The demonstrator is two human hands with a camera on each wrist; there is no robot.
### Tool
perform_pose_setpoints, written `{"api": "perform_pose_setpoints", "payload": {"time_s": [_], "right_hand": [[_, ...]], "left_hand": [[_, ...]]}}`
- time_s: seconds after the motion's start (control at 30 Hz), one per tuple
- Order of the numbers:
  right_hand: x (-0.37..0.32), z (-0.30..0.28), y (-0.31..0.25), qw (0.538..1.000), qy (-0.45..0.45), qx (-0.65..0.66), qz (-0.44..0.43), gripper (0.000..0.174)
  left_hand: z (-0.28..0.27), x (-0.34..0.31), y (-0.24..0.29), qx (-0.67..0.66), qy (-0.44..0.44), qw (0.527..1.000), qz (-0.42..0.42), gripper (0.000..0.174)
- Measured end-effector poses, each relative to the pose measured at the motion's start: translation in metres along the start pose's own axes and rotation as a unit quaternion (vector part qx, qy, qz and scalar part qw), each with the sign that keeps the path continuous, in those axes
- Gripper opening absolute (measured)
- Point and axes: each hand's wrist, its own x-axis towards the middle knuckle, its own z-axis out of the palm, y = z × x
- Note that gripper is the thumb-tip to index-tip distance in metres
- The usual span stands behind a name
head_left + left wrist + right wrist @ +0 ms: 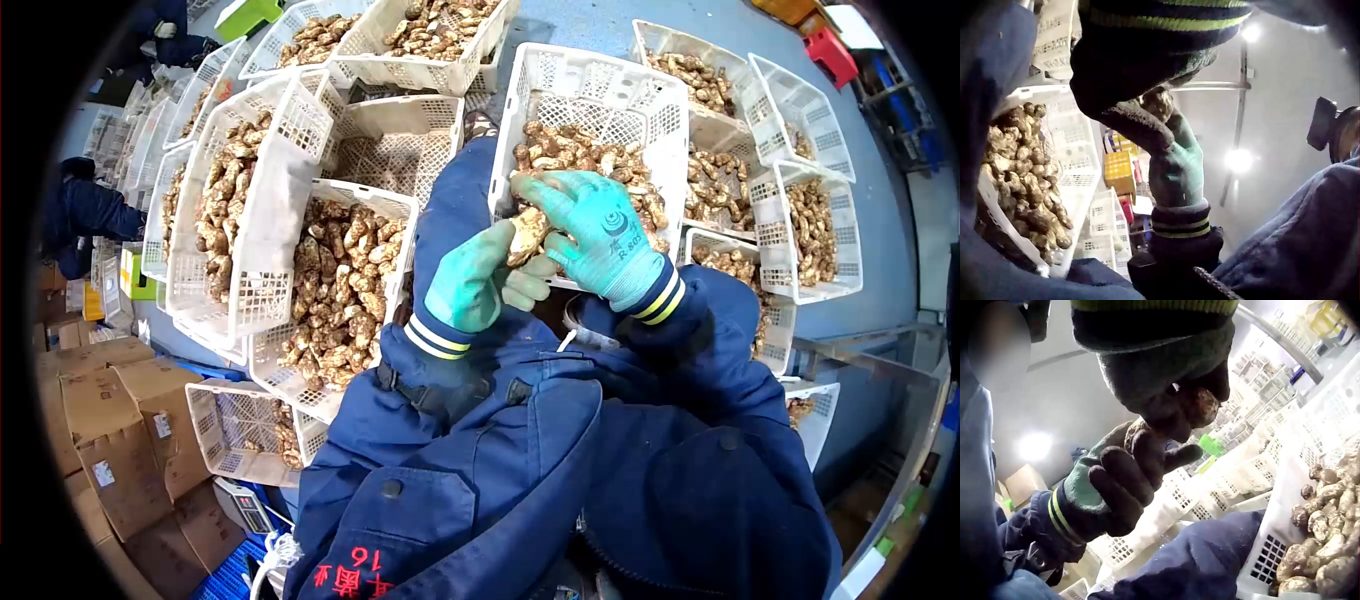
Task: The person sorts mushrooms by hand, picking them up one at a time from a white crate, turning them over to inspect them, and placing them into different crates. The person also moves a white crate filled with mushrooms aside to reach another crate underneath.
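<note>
Both hands wear green gloves with dark, dirty fingers and meet over the lap. My left hand pinches a pale brown, soil-flecked mushroom by its lower end. Over its upper end, my right hand curls its fingers and sets its thumb beside it. In the right wrist view a brown mushroom piece shows in the right hand's grip; whether it belongs to the same mushroom I cannot tell. Just beyond the hands, a white plastic crate holds a heap of similar mushrooms.
More white crates of mushrooms stand on the left and right. One crate at the upper left holds very little. Cardboard boxes are stacked at the lower left, near a scale. A metal frame stands at right.
</note>
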Motion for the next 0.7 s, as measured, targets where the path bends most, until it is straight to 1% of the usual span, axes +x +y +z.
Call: {"api": "perform_pose_setpoints", "payload": {"time_s": [0.1,0.13,0.17,0.2,0.23,0.3,0.33,0.4,0.43,0.47,0.53,0.57,0.67,0.7], "right_hand": [[-0.001,-0.003,-0.004,0.992,0.073,0.103,0.002,0.066],[-0.002,-0.004,-0.005,0.951,0.085,0.286,0.083,0.064],[-0.004,-0.005,-0.007,0.870,0.092,0.458,0.160,0.061],[-0.006,-0.007,-0.008,0.752,0.096,0.610,0.231,0.060],[-0.009,-0.011,-0.005,0.763,0.059,0.603,0.225,0.056],[-0.010,-0.010,-0.006,0.807,0.003,0.554,0.205,0.057],[-0.012,-0.009,-0.006,0.826,-0.027,0.529,0.196,0.057],[-0.009,-0.009,-0.013,0.770,0.002,0.574,0.279,0.045],[-0.010,-0.006,-0.012,0.757,0.009,0.592,0.277,0.043],[-0.010,-0.004,-0.012,0.744,0.016,0.610,0.274,0.042],[-0.009,-0.006,-0.015,0.747,0.016,0.593,0.299,0.041],[-0.008,-0.007,-0.016,0.750,0.017,0.584,0.310,0.041],[-0.010,-0.004,-0.015,0.744,0.029,0.598,0.296,0.040],[-0.010,-0.003,-0.012,0.755,0.021,0.581,0.304,0.039]], "left_hand": [[0.000,-0.001,-0.007,-0.139,-0.050,0.989,-0.002,0.047],[0.003,-0.003,-0.009,-0.197,-0.068,0.978,-0.005,0.046],[0.005,-0.004,-0.011,-0.226,-0.083,0.971,-0.001,0.046],[0.007,-0.006,-0.012,-0.255,-0.098,0.962,0.003,0.046],[0.008,-0.006,-0.014,-0.253,-0.109,0.961,0.016,0.045],[0.008,-0.009,-0.017,-0.121,-0.120,0.981,0.092,0.046],[0.010,-0.009,-0.020,-0.138,-0.101,0.982,0.087,0.046],[0.026,-0.008,-0.018,-0.170,-0.060,0.980,0.079,0.047],[0.031,-0.010,-0.016,-0.169,-0.040,0.983,0.057,0.049],[0.028,-0.011,-0.016,-0.159,-0.042,0.985,0.054,0.050],[0.022,-0.010,-0.018,-0.140,-0.047,0.988,0.047,0.053],[0.032,-0.010,-0.017,-0.177,-0.017,0.983,0.033,0.057],[0.036,-0.012,-0.017,-0.133,0.001,0.990,0.037,0.057],[0.038,-0.014,-0.017,-0.141,0.013,0.989,0.034,0.057]]}}
